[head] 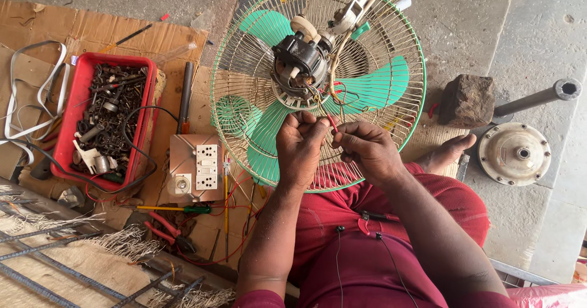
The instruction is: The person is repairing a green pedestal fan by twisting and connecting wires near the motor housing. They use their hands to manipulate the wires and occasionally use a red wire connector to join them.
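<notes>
A fan lies face down on the ground, its wire guard point(232, 51) around green blades point(379, 88) and a bare black motor point(299, 63) on top. Thin wires trail from the motor toward me. My left hand point(298, 149) and my right hand point(367, 152) meet just in front of the motor, fingers pinched together on a thin red wire point(332, 123) between them. Both forearms rest over my red trousers.
A red tray point(73, 124) of dark metal parts sits at left on cardboard. Beside it lie a switch and socket board point(197, 167), a green-handled screwdriver point(183, 209) and red pliers point(162, 228). A rock point(468, 100), a metal pole point(538, 97) and a round metal base point(515, 153) are at right.
</notes>
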